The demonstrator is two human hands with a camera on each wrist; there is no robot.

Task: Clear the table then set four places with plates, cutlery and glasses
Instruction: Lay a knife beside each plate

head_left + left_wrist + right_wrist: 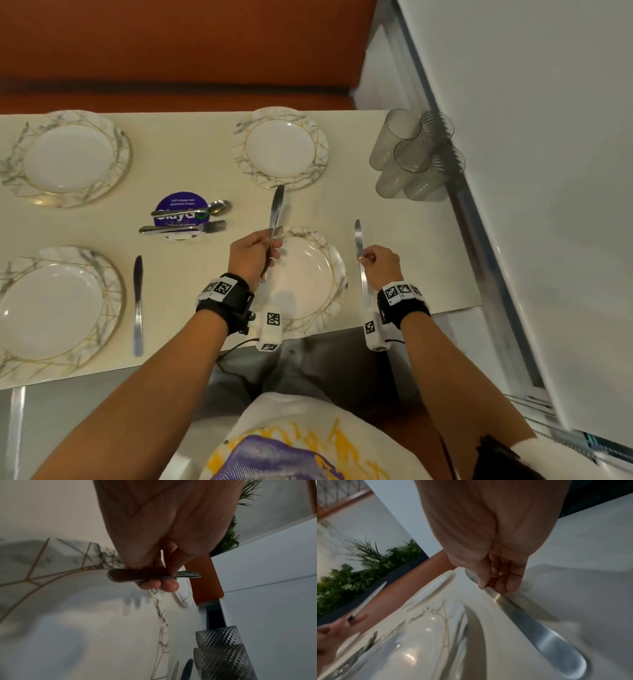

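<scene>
Both hands hold knives. My left hand (251,255) grips one knife (275,219) by its handle, fingers curled round it, and the blade points up and away from me, above the near plate (337,274). My right hand (382,265) pinches a second knife (361,263) near the top of its handle. This knife lies flat on the table (411,240), just beside the right side of the near plate, close to the table's right edge.

Another plate (239,150) sits at the far edge. Two more plates sit at the left end, one far (120,144) and one near (113,284). A third knife (137,305) lies just right of the near left plate. A spoon (191,210) and a fork (183,228) lie across a round purple sticker (178,202) in the middle. Some clear glasses (416,156) stand close together at the far right corner.
</scene>
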